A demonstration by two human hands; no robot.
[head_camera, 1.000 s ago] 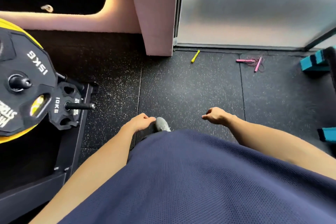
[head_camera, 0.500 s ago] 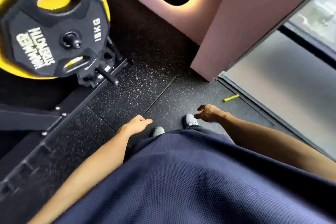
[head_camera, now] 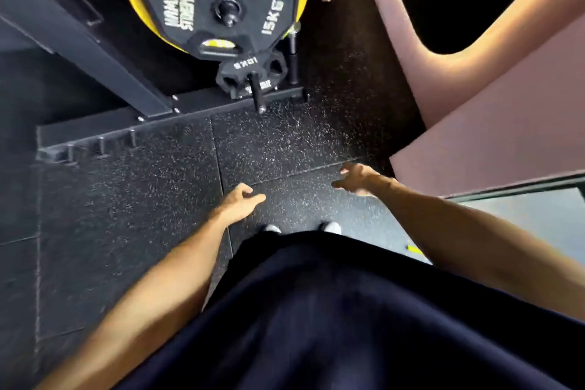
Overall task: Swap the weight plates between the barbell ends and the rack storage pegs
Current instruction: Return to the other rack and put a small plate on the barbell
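Both the left hand [head_camera: 242, 203] and right hand [head_camera: 356, 179] hang loose, empty, below the "15KG" plate [head_camera: 221, 6].

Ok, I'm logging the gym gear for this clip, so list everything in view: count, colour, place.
15 kg plate: one, black, on the upper storage peg, top centre.
Yellow plate: one, behind the 15 kg plate on that peg.
Small plate: one, black, on the lower peg just below.
Rack frame: one, dark grey, base rail across the floor at left.
Floor mats: black, white-speckled.
Wall: pink, at right.
Shoes: two, pale, toes showing at centre.
Shirt: one, navy, bottom.
Left hand: empty, above the floor.
Right hand: empty, fingers loose.
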